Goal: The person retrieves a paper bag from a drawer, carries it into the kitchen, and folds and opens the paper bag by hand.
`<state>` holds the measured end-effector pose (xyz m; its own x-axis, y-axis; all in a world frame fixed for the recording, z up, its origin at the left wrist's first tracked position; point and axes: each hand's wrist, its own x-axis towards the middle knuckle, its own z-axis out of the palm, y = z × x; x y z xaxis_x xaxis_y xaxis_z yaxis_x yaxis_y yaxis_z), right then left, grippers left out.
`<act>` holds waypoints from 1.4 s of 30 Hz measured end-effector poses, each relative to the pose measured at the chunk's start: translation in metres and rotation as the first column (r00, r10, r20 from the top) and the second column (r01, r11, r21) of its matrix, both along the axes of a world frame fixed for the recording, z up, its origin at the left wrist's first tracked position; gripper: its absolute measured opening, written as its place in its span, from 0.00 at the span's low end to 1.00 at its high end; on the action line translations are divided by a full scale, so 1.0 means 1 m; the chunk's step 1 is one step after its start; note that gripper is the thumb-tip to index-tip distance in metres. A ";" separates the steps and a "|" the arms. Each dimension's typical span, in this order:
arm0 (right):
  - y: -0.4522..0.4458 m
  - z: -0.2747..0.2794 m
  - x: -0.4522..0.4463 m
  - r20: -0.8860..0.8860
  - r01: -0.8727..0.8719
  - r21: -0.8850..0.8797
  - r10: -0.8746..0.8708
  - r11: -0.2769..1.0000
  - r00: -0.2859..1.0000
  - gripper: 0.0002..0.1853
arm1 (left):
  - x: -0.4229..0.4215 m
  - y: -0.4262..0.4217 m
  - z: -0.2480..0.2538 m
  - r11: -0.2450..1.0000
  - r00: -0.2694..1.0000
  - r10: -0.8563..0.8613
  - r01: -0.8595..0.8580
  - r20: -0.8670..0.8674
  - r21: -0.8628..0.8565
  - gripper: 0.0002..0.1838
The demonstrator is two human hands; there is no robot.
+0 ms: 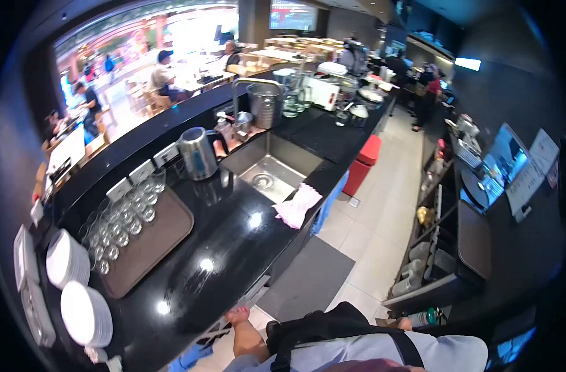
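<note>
Low in the view, my left hand (237,315) is at the front edge of the black counter (227,254), beside a metal handle or rail; its fingers look curled, and whether they grip anything is too small to tell. My right hand (404,323) shows only in part at my right side, near a green bottle (427,317); its fingers cannot be made out. A pink cloth (299,206) lies over the counter edge by the steel sink (273,167). Behind the sink's left corner stands a metal kettle (198,153).
Glasses (129,218) stand in rows on a brown tray (171,248). Stacked white plates (86,314) are at the left. A red bin (361,166) is beyond the sink, shelves (419,260) line the right, and people are in the background.
</note>
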<state>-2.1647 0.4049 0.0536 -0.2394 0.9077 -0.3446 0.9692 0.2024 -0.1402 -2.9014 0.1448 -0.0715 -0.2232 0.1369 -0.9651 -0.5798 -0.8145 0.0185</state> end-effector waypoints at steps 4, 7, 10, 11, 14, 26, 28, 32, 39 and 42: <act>-0.078 -0.006 0.039 -0.041 0.181 -0.189 -0.192 0.965 0.981 0.24 | -0.008 -0.004 0.015 0.964 0.940 0.143 -0.062 -0.309 0.258 0.25; -0.138 0.047 0.013 0.033 0.369 -0.192 -0.370 0.909 0.928 0.21 | -0.032 -0.012 -0.016 0.937 0.829 0.245 -0.069 -0.503 0.342 0.33; -0.183 0.099 -0.032 0.090 0.541 -0.152 -0.534 0.827 0.841 0.19 | -0.030 -0.004 -0.019 0.950 0.872 0.124 0.033 -0.474 0.310 0.33; -0.190 0.120 -0.049 0.089 0.580 -0.138 -0.573 0.803 0.815 0.18 | -0.020 -0.007 -0.017 0.954 0.906 0.056 0.076 -0.421 0.290 0.30; -0.194 0.132 -0.063 0.009 0.551 -0.090 -0.552 0.830 0.834 0.14 | -0.010 -0.023 -0.009 0.952 0.953 -0.123 0.191 -0.276 0.237 0.25; -0.183 0.147 -0.127 -0.743 0.338 -0.163 -0.341 0.927 0.577 0.06 | 0.279 0.126 0.214 -0.540 -0.719 -0.230 0.655 -0.656 -0.528 0.43; -0.186 0.169 -0.103 -0.783 0.435 -0.170 -0.389 0.884 0.486 0.06 | 0.325 0.145 0.222 -0.679 -0.659 0.031 0.538 -0.751 -0.500 0.35; -0.212 0.175 -0.010 -0.908 0.544 -0.302 -0.409 0.783 0.085 0.04 | 0.412 0.158 0.248 -0.772 -0.738 0.112 0.356 -0.665 -0.526 0.20; -0.247 0.152 0.129 -0.920 0.643 -0.356 -0.376 0.678 -0.112 0.02 | 0.564 0.157 0.286 -0.730 -0.745 0.276 0.249 -0.608 -0.636 0.13; -0.238 0.164 0.177 -0.953 0.738 -0.181 -0.301 0.650 0.032 0.06 | 0.610 0.161 0.315 -0.622 -0.824 0.321 0.189 -0.467 -0.760 0.14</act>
